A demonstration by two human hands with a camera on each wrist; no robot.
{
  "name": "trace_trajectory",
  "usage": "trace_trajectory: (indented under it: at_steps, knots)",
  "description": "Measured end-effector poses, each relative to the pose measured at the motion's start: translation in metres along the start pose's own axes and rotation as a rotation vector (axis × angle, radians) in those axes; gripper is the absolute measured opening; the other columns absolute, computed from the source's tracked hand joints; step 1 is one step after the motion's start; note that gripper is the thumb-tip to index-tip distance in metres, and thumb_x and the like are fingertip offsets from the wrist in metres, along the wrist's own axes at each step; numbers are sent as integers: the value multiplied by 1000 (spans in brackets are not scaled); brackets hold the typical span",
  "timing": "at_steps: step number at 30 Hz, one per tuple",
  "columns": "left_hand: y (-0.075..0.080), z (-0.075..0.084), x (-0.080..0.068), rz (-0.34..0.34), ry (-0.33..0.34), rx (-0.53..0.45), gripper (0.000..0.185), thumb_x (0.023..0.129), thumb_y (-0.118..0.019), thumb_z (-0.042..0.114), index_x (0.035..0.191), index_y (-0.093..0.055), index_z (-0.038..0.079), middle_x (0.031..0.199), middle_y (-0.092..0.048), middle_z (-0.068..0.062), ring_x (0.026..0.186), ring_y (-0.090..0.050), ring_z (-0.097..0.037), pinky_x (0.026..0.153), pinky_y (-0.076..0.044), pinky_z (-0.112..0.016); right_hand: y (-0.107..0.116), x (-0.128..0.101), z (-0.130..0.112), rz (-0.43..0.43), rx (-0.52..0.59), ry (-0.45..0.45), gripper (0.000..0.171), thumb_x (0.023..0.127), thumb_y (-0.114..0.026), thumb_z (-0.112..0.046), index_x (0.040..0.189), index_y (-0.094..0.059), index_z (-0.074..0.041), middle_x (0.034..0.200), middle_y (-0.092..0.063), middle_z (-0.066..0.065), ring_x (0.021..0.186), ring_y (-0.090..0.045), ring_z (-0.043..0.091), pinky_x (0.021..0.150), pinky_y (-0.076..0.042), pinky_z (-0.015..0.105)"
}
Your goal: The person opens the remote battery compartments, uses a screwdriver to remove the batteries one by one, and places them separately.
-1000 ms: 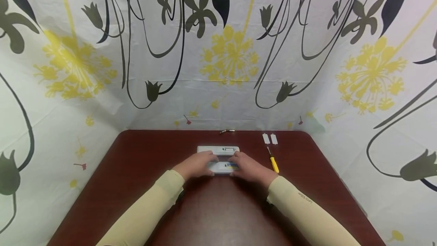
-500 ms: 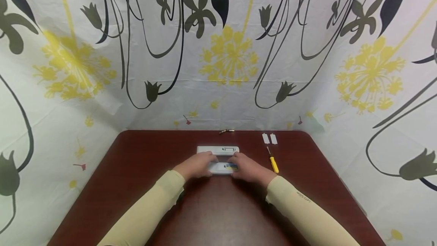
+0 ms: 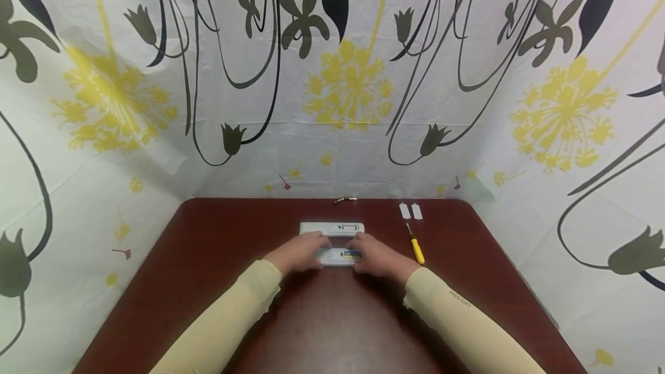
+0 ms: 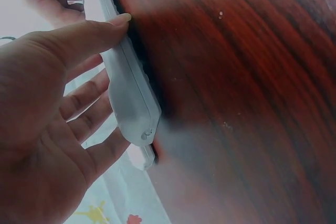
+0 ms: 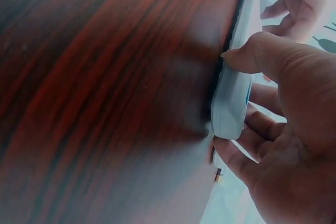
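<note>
A white remote control (image 3: 335, 257) lies crosswise on the table, face down, with a coloured label towards its right end. My left hand (image 3: 301, 251) grips its left end, thumb (image 4: 107, 31) on the near long edge and fingers on the far side. On the right part, my right hand (image 3: 381, 255) holds it the same way, its thumb (image 5: 247, 59) against the near edge. Just beyond lies a second white remote control (image 3: 321, 227), parallel to the first, with an open battery compartment showing towards its right end. The fingertips partly cover both remotes.
To the right lies a screwdriver (image 3: 417, 250) with a yellow handle, its tip pointing away. Two small white battery covers (image 3: 404, 211) lie side by side behind it. Small batteries (image 3: 345, 199) sit at the table's back edge. A patterned curtain (image 3: 332, 160) surrounds the dark red table (image 3: 234, 218).
Both hands keep hold of the near remote control, which has shifted very slightly towards me. The far remote, screwdriver, covers and batteries stay where they were.
</note>
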State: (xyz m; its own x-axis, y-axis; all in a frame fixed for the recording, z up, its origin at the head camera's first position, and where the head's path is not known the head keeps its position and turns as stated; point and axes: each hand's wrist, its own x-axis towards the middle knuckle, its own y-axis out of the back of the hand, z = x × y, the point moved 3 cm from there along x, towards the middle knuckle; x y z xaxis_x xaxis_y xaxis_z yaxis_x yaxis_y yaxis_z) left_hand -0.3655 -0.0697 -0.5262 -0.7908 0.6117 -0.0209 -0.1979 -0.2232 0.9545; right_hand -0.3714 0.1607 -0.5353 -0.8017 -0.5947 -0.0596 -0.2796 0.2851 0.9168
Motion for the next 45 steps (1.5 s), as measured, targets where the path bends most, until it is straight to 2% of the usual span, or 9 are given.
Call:
trace_trajectory:
  at_steps: [21,30,40,45]
  knots:
    - [-4,0,-2,-12,21,1,42,100,-86,28,138,-72,16,129,-69,-1,120,-65,-19,111,-52,-41,-1,-2,0,-9,27,-2,44,97,-86,-18,139,-73,-14,131,-63,5,113,-60,20,104,-55,44]
    - [-1,3,-3,-1,31,5,40,101,-85,27,138,-73,16,132,-70,-1,124,-65,-19,113,-52,-41,-2,1,1,5,3,18,44,96,-87,-15,138,-74,-10,129,-65,4,112,-60,18,101,-55,42]
    - [-4,3,-1,23,-6,41,36,102,-84,24,135,-74,14,128,-70,-2,120,-65,-19,110,-53,-40,-1,-1,0,25,4,33,41,96,-86,-14,136,-74,-10,124,-64,2,110,-58,19,98,-55,41]
    - [-5,2,0,13,19,29,37,102,-84,25,136,-74,15,130,-70,-2,123,-65,-19,111,-52,-41,-2,-1,1,27,8,18,41,97,-85,-16,136,-74,-11,126,-64,2,111,-58,18,100,-54,41]
